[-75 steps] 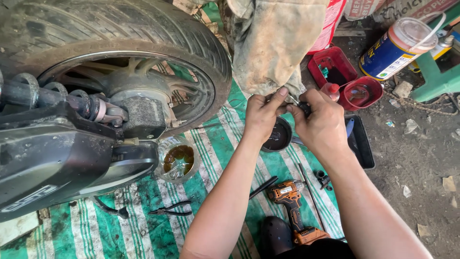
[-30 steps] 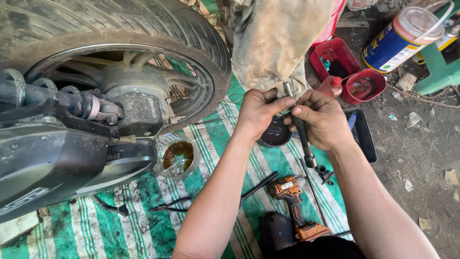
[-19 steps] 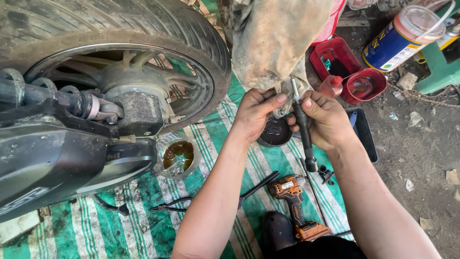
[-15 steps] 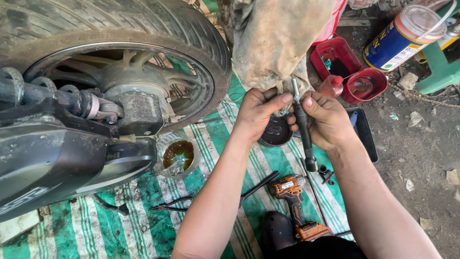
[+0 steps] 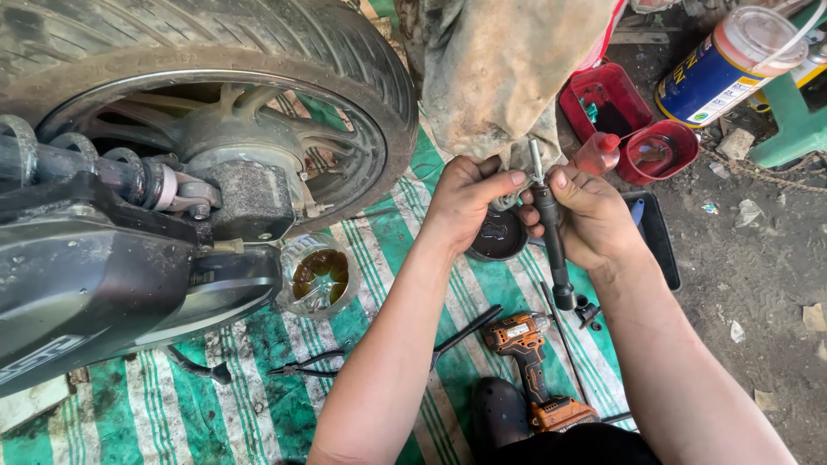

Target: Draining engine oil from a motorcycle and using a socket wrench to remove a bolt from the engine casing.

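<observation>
Slim black metal rod in right hand

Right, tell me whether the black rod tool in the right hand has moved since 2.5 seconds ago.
Yes. The black rod tool has swung upright in the right hand, its lower end now hanging toward the orange drill.

A round blue can with a yellow-lettered label and clear lid lies at two o'clock.
</observation>
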